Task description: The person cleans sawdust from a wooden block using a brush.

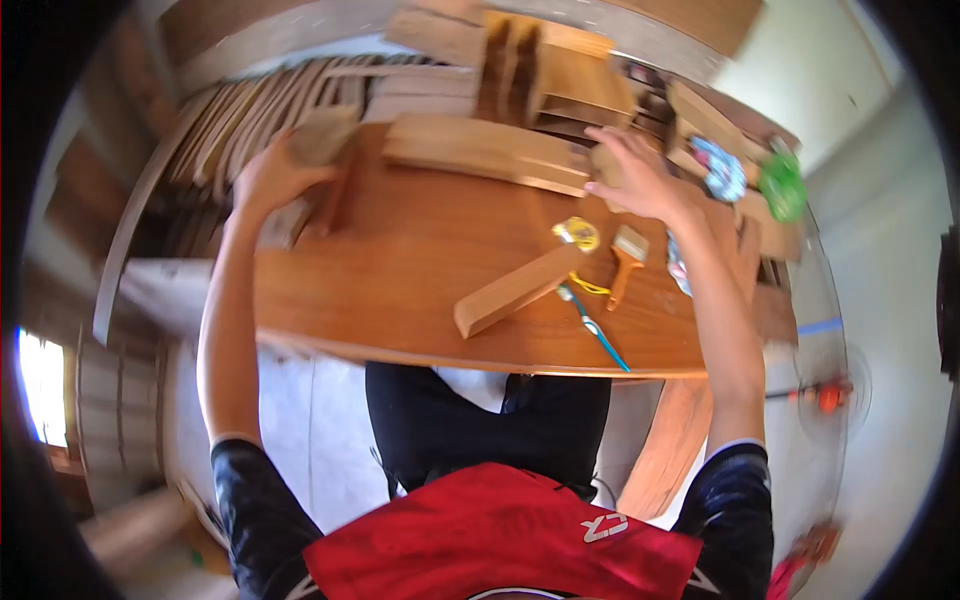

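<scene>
At the table's far left, my left hand (268, 178) is closed around the side of a blurred wooden block (325, 137). My right hand (640, 178) reaches to the right, its thumb and fingers around a small wooden block (605, 172). That block sits by the right end of a long wooden piece (450, 148) lying across the back of the table. Nearer to me are a wooden bar (515, 292), a yellow tape measure (578, 234), a paintbrush (626, 262) with an orange handle and a blue toothbrush (597, 332).
Wooden strips (240, 115) are stacked at the back left. A wooden box (585, 80) stands behind the table (400, 290). To the right are a blue-and-white bag (720, 170), a green plastic bag (783, 183) and a fan (830, 395).
</scene>
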{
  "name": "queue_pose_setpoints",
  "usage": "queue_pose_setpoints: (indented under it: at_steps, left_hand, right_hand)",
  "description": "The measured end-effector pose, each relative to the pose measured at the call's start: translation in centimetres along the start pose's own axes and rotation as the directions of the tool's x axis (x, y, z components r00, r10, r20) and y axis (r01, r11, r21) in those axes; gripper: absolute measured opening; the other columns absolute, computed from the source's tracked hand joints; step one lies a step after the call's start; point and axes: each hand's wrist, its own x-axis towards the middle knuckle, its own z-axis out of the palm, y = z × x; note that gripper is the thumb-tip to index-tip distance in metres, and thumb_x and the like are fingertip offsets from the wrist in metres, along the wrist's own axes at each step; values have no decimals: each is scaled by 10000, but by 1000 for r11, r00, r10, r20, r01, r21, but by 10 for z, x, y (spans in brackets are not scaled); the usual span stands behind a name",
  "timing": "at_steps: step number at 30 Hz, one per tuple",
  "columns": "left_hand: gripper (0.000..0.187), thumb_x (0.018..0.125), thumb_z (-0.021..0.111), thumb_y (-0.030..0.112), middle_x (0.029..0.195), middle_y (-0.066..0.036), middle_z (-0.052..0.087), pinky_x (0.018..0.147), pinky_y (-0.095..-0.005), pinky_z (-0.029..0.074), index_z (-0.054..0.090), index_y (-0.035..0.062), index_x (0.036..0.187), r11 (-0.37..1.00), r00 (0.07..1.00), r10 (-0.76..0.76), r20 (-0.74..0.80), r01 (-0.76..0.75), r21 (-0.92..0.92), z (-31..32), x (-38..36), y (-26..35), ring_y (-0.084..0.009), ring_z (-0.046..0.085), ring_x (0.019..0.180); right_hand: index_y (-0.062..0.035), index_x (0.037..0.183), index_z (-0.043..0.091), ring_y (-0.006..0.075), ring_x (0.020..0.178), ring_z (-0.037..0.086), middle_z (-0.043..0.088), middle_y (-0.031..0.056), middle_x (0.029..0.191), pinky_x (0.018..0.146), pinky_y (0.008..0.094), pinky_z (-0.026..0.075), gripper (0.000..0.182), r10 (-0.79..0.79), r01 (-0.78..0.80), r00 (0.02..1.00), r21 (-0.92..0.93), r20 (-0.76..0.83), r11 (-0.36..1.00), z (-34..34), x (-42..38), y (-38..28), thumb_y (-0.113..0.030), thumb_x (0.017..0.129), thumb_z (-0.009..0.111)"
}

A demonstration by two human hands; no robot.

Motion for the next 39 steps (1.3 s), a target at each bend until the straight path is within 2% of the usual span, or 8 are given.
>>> queue_pose_setpoints:
  at_steps: [2,9,16,24,28,30,34,39]
  left_hand:
    - [1006,658,822,544,1344,-242,655,1028,-429,500,511,37,1470,998,1000,-14,-24,12,-56,57,54,-91,-384,632,1242]
    - [1098,635,805,652,1338,-277,646,1039,-444,498,507,-1,1465,972,968,-233,87,231,31,57,51,-74,-386,631,1254]
    - [1293,645,712,851,1398,-302,592,1064,-471,487,387,-38,1526,959,952,-283,120,277,66,49,40,-54,-394,607,1288]
    - [1147,784,675,781,1571,-231,434,1150,-466,405,322,42,1587,987,987,-155,-52,157,33,17,2,-43,-367,459,1431]
    - [1144,754,700,781,1498,-231,512,1116,-448,440,374,18,1543,985,985,-170,-22,170,-10,18,-15,-54,-349,507,1389]
    - [1148,734,699,795,1448,-227,552,1087,-459,462,411,-10,1501,975,974,-224,44,224,10,22,-21,-58,-354,527,1361]
    - [1130,682,762,767,1408,-201,583,1075,-436,472,456,-7,1446,977,960,-201,-195,210,30,71,-16,-78,-325,555,1322]
    - [1222,636,862,700,1457,-225,544,1123,-442,430,377,0,1512,948,933,-273,-234,219,-231,68,-31,-70,-369,522,1345]
  right_hand:
    - [-148,1537,432,413,1425,426,455,224,1539,1181,499,371,930,192,-194,981,64,39,979,43,-19,65,-478,767,837]
    - [-150,1568,399,433,1407,455,472,237,1533,1173,523,372,1168,603,-606,795,102,61,789,99,-47,123,-630,611,865]
    - [-135,1598,320,390,1510,312,389,191,1611,1244,490,242,1231,662,-667,745,68,81,742,129,-13,139,-625,608,864]
    - [-117,1555,368,320,1378,470,470,176,1510,1121,428,395,1057,719,-674,664,582,208,455,45,-9,106,-503,678,814]
    - [-107,1533,393,320,1367,476,473,189,1490,1111,420,396,981,627,-521,761,734,168,435,-1,13,36,-495,728,799]
    - [-109,1536,379,322,1380,466,453,195,1511,1108,436,402,977,426,-299,904,661,-35,689,-4,56,-8,-479,741,811]
    - [-100,1517,375,356,1391,469,441,228,1517,1136,494,416,1096,-6,143,976,625,-216,768,24,143,-117,-486,638,902]
    - [-128,1488,408,400,1336,507,488,257,1453,1124,500,431,1151,-123,151,989,551,-88,821,90,250,-249,-572,548,901]
